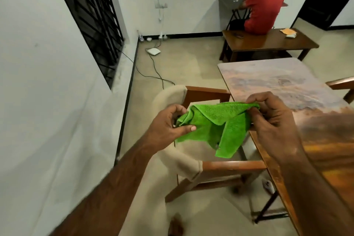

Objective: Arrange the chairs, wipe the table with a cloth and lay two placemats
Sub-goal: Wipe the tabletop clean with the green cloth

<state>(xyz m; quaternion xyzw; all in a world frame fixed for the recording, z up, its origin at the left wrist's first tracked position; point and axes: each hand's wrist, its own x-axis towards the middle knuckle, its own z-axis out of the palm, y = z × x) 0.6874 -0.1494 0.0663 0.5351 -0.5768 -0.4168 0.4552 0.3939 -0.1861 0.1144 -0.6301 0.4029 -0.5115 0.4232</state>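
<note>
Above chair (232, 165) beside table (283, 80), left hand (165, 125) and right hand (275, 120) grip green cloth (216, 120).

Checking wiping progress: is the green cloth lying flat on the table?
No, the left hand and right hand hold the cloth bunched up in the air, off the table.

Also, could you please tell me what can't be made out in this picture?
Head view: right side of the table, cut off by frame edge.
Head view: ends of the cloth, hidden inside left hand and right hand.
Head view: items on the far bench, too small.
</note>
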